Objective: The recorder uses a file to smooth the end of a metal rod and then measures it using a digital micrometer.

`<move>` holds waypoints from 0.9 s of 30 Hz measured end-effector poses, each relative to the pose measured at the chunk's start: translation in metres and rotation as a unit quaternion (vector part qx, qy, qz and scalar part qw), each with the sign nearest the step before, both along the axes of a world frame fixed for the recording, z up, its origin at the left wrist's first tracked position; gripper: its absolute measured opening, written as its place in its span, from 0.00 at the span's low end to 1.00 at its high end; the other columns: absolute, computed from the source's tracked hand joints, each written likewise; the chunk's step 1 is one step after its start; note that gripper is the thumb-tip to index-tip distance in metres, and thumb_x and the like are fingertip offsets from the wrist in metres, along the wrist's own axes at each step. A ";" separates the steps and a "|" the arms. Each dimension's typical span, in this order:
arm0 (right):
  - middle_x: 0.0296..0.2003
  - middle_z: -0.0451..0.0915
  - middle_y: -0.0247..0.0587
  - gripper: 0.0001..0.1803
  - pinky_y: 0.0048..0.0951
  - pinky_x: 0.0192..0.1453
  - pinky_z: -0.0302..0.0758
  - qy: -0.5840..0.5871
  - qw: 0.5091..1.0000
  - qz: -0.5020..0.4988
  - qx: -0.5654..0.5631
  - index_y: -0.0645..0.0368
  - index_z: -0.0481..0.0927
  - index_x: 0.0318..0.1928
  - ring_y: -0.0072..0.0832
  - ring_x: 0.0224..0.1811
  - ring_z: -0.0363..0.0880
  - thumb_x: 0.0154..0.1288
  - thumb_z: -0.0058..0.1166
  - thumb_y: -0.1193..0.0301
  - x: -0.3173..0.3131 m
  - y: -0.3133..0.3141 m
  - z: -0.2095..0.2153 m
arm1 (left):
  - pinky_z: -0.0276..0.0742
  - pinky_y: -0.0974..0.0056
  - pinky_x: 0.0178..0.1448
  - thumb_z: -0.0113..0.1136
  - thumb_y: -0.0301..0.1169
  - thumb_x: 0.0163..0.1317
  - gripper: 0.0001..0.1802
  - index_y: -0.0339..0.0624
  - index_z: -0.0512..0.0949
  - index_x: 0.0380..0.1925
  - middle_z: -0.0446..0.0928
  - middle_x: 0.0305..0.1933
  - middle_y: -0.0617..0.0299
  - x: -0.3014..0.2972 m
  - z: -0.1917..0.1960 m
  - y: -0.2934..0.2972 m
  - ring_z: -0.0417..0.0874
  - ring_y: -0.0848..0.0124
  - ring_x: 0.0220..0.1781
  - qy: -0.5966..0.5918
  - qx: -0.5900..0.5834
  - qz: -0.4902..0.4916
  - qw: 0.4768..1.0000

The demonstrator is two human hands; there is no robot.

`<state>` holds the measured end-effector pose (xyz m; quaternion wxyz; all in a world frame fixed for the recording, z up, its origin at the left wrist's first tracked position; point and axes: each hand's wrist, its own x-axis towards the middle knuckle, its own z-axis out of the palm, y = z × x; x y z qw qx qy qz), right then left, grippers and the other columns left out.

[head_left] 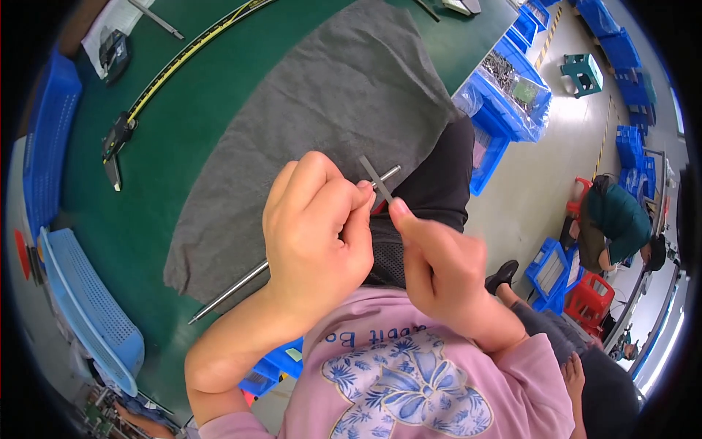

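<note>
My left hand (318, 227) is closed around a slim, shiny metal rod (230, 291). The rod slants from the lower left up to the right, and its far end sticks out past my thumb. Between the thumb and fingers of my right hand (446, 267) is a narrow flat grey strip (371, 172). The strip crosses the rod close to that far end; whether they touch, I cannot tell. Both hands are above the near edge of a grey cloth (292, 110), which lies on the green tabletop (175, 95). My fingers hide the middle of the rod.
A long digital caliper (121, 132) lies at the left, with another measuring tool (115, 55) behind it. Blue baskets (95, 300) line the left edge. Blue bins (504, 88) with metal parts stand at the right. Beyond them a person (618, 216) bends near a red stool (589, 300).
</note>
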<state>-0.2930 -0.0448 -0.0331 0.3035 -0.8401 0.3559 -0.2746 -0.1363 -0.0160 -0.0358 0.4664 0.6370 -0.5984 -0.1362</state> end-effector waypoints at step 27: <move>0.13 0.66 0.36 0.24 0.26 0.15 0.61 0.055 0.996 0.018 -0.063 0.67 0.78 0.47 0.28 0.10 0.65 0.44 0.50 0.87 -0.002 -0.001 0.009 | 0.63 0.61 0.27 0.63 0.15 0.43 0.10 0.38 0.71 0.19 0.66 0.23 0.60 0.001 -0.001 -0.001 0.68 0.63 0.24 -0.013 0.003 0.004 1.000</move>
